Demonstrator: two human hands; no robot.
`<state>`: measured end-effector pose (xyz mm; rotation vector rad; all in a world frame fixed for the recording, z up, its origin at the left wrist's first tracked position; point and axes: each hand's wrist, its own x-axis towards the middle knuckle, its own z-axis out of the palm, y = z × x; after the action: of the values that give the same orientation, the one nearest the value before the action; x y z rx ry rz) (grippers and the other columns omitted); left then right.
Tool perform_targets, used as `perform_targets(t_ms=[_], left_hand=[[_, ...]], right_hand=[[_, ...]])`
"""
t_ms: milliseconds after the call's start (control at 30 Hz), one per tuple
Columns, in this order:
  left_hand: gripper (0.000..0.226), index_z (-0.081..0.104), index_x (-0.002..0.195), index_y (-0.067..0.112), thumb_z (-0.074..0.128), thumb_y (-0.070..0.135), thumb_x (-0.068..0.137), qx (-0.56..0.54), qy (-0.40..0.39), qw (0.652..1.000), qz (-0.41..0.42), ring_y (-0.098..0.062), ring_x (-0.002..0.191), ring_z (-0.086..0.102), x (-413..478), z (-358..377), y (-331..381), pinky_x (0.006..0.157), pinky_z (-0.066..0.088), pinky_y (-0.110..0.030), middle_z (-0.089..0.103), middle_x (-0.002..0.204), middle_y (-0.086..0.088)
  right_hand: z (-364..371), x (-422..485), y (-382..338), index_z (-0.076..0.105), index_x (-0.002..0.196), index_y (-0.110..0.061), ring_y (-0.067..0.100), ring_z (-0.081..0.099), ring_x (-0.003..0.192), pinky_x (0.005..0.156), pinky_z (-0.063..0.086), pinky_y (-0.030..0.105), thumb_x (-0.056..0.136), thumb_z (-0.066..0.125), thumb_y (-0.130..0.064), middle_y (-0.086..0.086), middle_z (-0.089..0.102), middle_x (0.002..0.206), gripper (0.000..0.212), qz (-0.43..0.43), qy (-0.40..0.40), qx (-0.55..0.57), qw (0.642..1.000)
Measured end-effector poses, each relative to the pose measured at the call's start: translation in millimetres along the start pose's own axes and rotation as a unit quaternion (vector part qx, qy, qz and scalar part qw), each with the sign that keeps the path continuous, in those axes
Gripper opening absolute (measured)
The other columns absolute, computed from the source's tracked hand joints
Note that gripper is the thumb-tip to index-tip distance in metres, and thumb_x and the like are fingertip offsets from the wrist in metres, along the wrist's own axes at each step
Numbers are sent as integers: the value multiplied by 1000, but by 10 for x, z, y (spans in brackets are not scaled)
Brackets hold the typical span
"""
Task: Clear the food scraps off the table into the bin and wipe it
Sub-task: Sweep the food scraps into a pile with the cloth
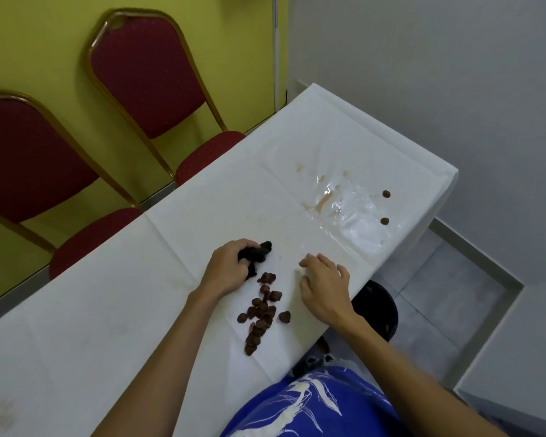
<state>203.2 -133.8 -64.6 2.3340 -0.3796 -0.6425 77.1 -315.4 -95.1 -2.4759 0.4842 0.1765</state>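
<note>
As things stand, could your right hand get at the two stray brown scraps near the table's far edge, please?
Probably yes: the right hand is empty, and only the wet spill lies between it and the two scraps.

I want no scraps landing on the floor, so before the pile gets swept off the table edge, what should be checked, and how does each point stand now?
1. Cloth in hand: ok. The left hand grips the black cloth.
2. Scraps gathered: not ok. The brown pile sits between the hands, but two stray pieces lie far off by the wet patch.
3. Bin placed under the edge: cannot tell. A dark round shape shows below the table edge, mostly hidden.
4. Right hand free to catch: ok, open and empty near the edge.
5. Spill wiped: not ok, it is wet.
</note>
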Motion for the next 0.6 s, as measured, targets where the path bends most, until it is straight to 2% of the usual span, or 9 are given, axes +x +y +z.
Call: perform_targets(t_ms=[67,133,200,267,333,433,500,567,600], left_hand=[[41,62,122,30,48,5,93,-41,35,999,10,-14,109,61,-7,-1,127,96,50,-31,65,118,6],[38,61,121,33,48,9,94,-93,56,994,29,-10,103,64,-61,24,328,93,52,-31,67,112,9],[38,58,125,32,49,11,95,-131,61,988,47,-8,107,61,-142,105,546,96,51,-29,65,116,10],[40,57,130,31,50,13,95,-157,56,985,53,-5,110,60,-251,237,748,98,50,-26,65,120,11],[42,56,131,34,50,13,95,-188,43,979,61,0,110,60,-350,401,878,96,52,-23,65,122,15],[47,52,137,37,48,13,97,-184,36,980,74,2,116,57,-440,576,973,98,47,-14,62,131,15],[45,50,139,37,48,17,98,-160,47,983,83,-7,116,59,-460,661,986,101,46,-21,62,132,11],[41,47,141,37,45,25,102,-149,50,984,78,-14,121,56,-474,751,960,106,43,-26,59,136,6],[40,46,142,36,42,28,103,-152,46,984,79,-10,130,50,-458,825,954,110,38,-25,54,143,7]], right_hand=[[-81,-3,-174,55,128,-20,18,55,119,111,29,44,101,38,-26,-5,65,120,33,22,15,75,997],[-185,-21,-373,55,126,-24,15,62,105,98,44,38,104,33,-40,-8,66,111,35,62,-5,222,973],[-266,-19,-536,54,123,-29,11,66,101,88,54,36,102,29,-51,-9,65,114,39,107,-39,377,919],[-336,18,-608,54,124,-28,13,69,101,77,60,39,102,31,-54,-5,68,116,41,143,-61,484,861],[-426,56,-589,55,125,-29,16,70,103,68,61,38,101,38,-51,-3,70,115,37,181,-57,563,804],[-544,74,-401,58,124,-25,22,70,104,69,59,38,101,47,-40,5,70,117,29,228,-31,642,732],[-622,80,-235,60,120,-20,26,68,106,70,60,40,100,52,-33,9,69,117,26,242,-7,638,731],[-708,91,-98,63,116,-18,26,68,102,71,60,41,99,54,-29,12,69,114,22,246,15,607,755],[-768,98,-26,64,114,-17,26,69,100,72,61,43,99,54,-28,13,70,112,21,242,26,591,769]])
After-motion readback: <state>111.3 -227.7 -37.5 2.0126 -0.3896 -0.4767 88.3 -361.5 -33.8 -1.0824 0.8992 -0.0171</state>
